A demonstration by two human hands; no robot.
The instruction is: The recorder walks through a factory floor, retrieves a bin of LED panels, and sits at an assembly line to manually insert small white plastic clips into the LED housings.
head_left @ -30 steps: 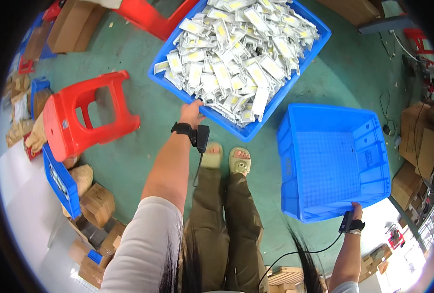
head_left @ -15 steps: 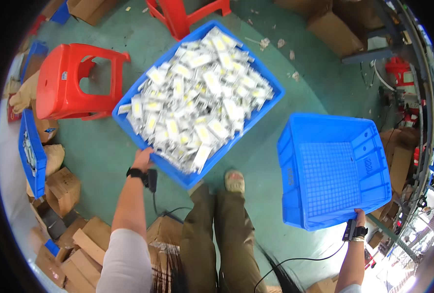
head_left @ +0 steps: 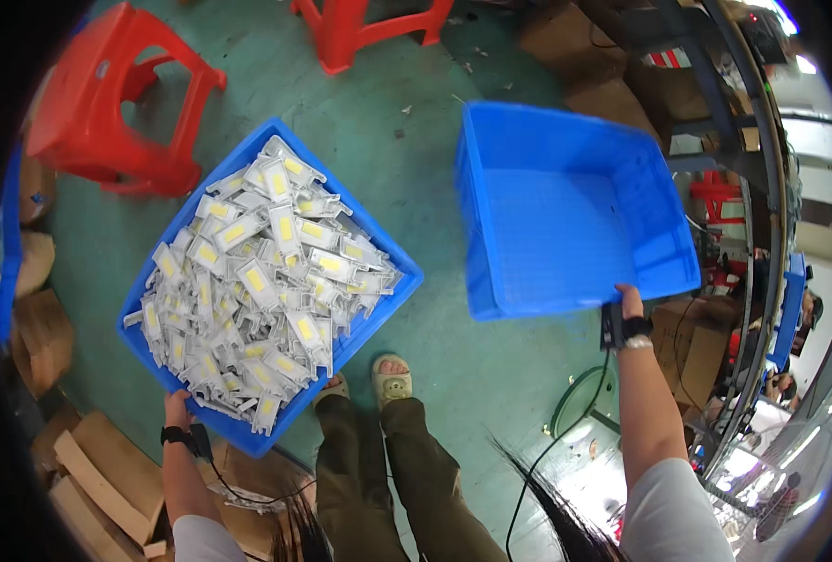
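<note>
A blue plastic bin [head_left: 376, 323] heaped with small clear-and-white plastic pieces [head_left: 257, 272], many bearing yellow patches, sits before me on the left. My left hand [head_left: 178, 409] grips its near left rim, the fingers partly hidden by the bin. To the right, an empty blue bin [head_left: 558, 234] is tilted so its inside shows. My right hand [head_left: 630, 302] is closed round its near rim, thumb over the edge. Each wrist wears a black band with a small cabled device.
Red stools [head_left: 126, 103] stand at the far left and top. Flattened cardboard [head_left: 107, 468] is piled at lower left. A metal rack [head_left: 763, 140] with cartons runs along the right side. A round green-rimmed object [head_left: 580, 403] is on the floor beside my right forearm.
The empty bin has moved up and to the left in my right hand. The full bin appears lower and further left, my left hand still at its rim. The whole view has shifted.
</note>
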